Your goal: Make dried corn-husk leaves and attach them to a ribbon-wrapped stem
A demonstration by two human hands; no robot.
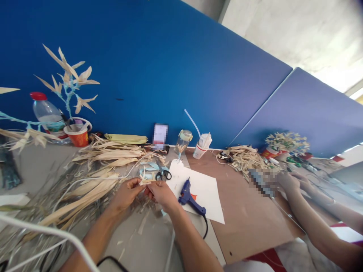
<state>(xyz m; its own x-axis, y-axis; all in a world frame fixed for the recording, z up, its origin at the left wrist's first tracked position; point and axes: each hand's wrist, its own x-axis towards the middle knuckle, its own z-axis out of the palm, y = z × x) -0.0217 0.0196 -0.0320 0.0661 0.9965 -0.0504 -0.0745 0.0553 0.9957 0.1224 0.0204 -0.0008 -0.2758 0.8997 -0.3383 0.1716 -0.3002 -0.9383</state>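
My left hand and my right hand are close together over the table, fingers pinched. Between them stretches a small pale strip of corn husk, gripped at either end. Just beyond my fingers lie black-handled scissors and light blue ribbon. To the right of my right hand, a blue hot glue gun rests on a white sheet. Long dried corn husks spread out to the left of my left hand.
Red paper cups and a water bottle stand at the back left, with a husk-flower branch. A phone, a jar and another cup line the blue partition. At right, a co-worker's hands hold a blurred object.
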